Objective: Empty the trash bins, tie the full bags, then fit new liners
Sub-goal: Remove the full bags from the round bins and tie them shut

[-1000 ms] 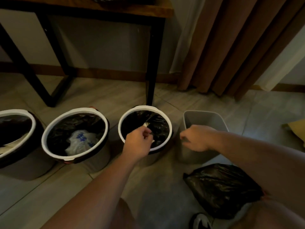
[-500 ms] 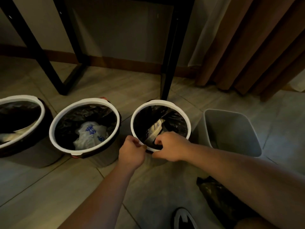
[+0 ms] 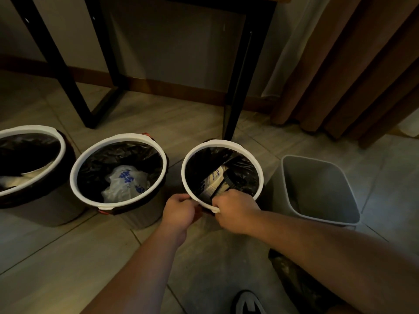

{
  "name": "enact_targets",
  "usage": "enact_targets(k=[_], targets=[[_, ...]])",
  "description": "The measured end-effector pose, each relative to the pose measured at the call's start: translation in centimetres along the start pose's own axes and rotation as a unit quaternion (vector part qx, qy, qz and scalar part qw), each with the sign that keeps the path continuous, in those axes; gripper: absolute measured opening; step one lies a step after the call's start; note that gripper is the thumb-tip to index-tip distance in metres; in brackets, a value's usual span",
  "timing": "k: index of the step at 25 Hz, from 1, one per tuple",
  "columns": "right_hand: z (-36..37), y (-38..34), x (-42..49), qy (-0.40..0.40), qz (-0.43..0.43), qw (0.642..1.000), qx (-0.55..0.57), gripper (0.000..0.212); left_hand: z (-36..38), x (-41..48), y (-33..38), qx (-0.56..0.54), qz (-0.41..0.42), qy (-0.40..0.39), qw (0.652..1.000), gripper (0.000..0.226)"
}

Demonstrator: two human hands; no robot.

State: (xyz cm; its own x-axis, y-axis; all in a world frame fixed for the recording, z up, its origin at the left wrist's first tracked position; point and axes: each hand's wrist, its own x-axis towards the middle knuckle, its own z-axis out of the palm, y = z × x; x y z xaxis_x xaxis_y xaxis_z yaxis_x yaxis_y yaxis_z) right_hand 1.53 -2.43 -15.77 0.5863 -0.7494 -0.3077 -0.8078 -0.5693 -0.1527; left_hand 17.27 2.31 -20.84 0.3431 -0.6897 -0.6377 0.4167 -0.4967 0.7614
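Both your hands are curled around the near edge of the white ring (image 3: pixel 223 143) on the third bin (image 3: pixel 226 177), the left hand (image 3: pixel 180 209) beside the right hand (image 3: pixel 235 208). Lift the ring straight up with even pull, so the black liner (image 3: pixel 244 168) comes free without tearing or spilling the carton (image 3: pixel 215 180).

The tiled floor (image 3: pixel 56 257) is carrying three round white-rimmed bins (image 3: pixel 118 173) in a row, a grey rectangular bin (image 3: pixel 317 191) beside them, a black bag (image 3: pixel 292 277), and the black table legs (image 3: pixel 235 87).
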Motion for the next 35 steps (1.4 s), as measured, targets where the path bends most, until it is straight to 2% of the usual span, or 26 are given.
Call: enact_targets(k=[2,6,12,19,22,25,27,30,34,35], targets=[[0.2,0.0,0.0,0.004,-0.014,1.0,-0.01,0.014,0.1,0.0,-0.2,-0.009,0.005,0.005,1.0,0.018],[1.0,0.2,-0.1,0.0,0.001,0.998,0.061,0.008,0.4,0.1,-0.7,-0.014,0.017,0.019,1.0,0.017],[1.3,0.6,0.1,0.016,-0.013,0.998,0.064,0.014,0.4,0.6,-0.9,-0.021,0.019,0.024,0.999,0.022],[1.4,0.6,0.1,0.007,-0.041,0.999,-0.011,0.018,0.6,1.4,-1.1,0.064,0.036,0.068,0.995,0.018],[1.3,0.6,-0.3,-0.011,-0.045,0.999,-0.001,0.021,0.6,0.9,-0.8,0.105,0.038,0.092,0.99,0.022],[-0.5,1.9,-0.5,0.023,-0.028,0.999,0.035,0.04,0.3,0.0,0.7,0.231,0.102,0.129,0.959,0.022],[-2.5,3.6,-0.2,0.07,0.031,0.989,0.125,0.036,0.5,-0.9,2.3,0.292,0.156,0.124,0.935,0.019],[-6.5,6.4,1.3,0.119,0.12,0.95,0.262,0.021,1.7,-1.4,4.7,0.315,0.207,0.055,0.925,0.019],[-12.5,8.4,2.4,0.16,0.16,0.919,0.323,0.019,3.9,-2.0,7.5,0.415,0.228,-0.025,0.88,0.012],[-13.5,8.4,2.2,0.166,0.162,0.915,0.33,0.019,4.1,-2.1,7.7,0.43,0.227,-0.031,0.873,0.018]])
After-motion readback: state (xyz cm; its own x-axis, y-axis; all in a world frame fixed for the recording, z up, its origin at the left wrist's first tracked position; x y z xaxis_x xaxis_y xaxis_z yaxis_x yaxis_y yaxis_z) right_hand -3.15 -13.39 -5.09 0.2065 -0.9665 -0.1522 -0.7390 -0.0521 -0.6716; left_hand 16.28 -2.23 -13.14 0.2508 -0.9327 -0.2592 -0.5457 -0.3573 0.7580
